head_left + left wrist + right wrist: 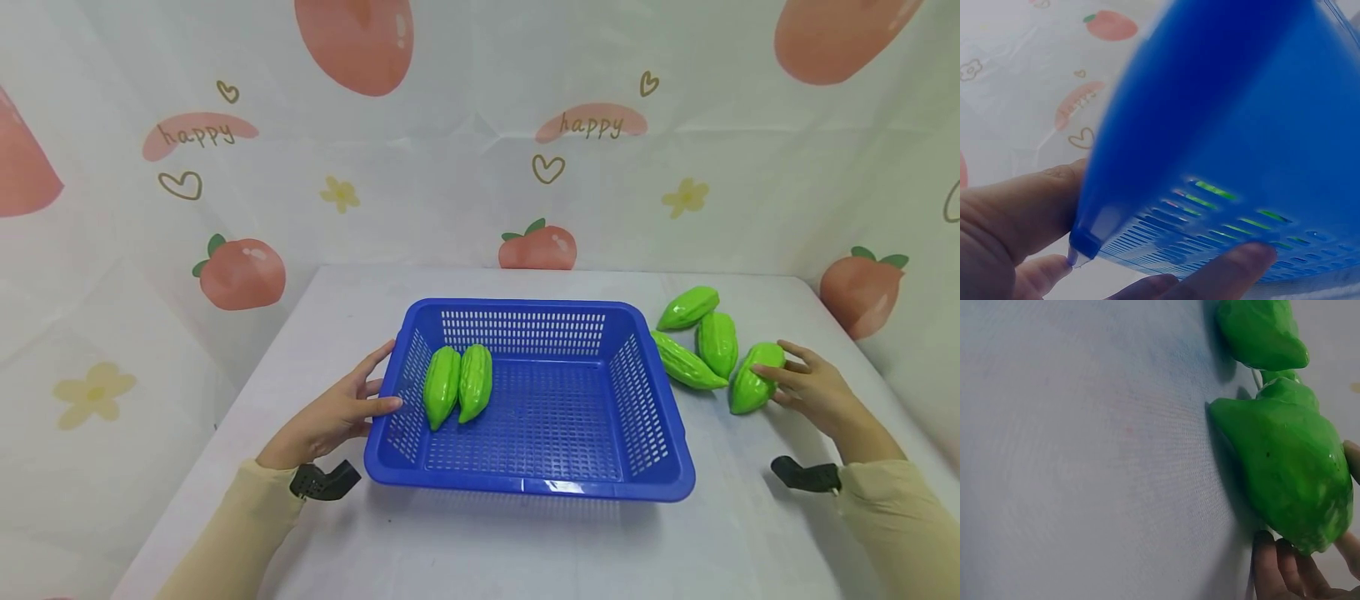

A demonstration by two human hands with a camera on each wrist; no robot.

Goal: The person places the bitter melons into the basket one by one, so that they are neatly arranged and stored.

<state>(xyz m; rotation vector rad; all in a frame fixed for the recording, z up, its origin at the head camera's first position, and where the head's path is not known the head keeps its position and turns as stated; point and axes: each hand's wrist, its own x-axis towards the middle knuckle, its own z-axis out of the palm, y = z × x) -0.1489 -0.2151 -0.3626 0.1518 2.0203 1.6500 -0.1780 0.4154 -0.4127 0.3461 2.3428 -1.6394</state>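
Note:
My left hand (337, 412) holds the left side of a blue plastic basket (528, 487), thumb over the rim and the other fingers against the outer wall. Inside the basket, at its left end, two bright green bitter melons (442, 385) lie side by side. In the left wrist view, green shows through slots in the basket wall (1260, 125). Right of the basket, my right hand (813, 390) grips another bitter melon (756, 379) low over the table, fingers and thumb around its near end. The right wrist view shows this bitter melon (1291, 469) with fingertips at its lower end.
Three more bitter melons (717, 346) lie grouped on the white table (480, 550), between the basket's right rim and my right hand. A printed cloth (435, 167) with peaches and hearts hangs behind the table. A black wrist camera (806, 475) sits at my right cuff.

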